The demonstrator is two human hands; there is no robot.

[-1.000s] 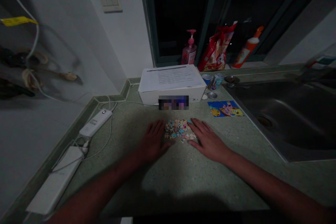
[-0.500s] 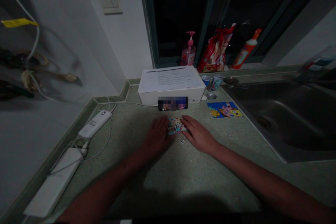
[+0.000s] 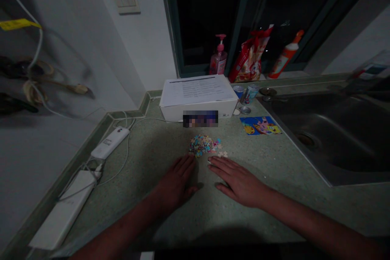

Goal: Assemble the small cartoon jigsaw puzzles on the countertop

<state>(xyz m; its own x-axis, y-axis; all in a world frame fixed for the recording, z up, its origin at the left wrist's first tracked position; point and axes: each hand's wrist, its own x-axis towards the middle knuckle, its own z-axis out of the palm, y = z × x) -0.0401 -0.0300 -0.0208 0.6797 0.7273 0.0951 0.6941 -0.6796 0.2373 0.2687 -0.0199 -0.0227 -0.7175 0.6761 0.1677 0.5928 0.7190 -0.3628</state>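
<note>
small piece (image 3: 209, 162): apparently partly under right fingers (image 3: 224, 164) | paper (image 3: 196, 90): print too small | panel (image 3: 200, 118): pixelated

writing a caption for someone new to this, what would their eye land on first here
Probably the small heap of colourful puzzle pieces mid-counter, with the left hand and right hand palm-down at its near side. Next, the bright blue cartoon picture lying between the heap and the sink. Behind, the red bag stands out against the dark window.

Smooth, semi-gloss metal sink (image 3: 323, 150); matt paper sht (image 3: 195, 90).
</note>
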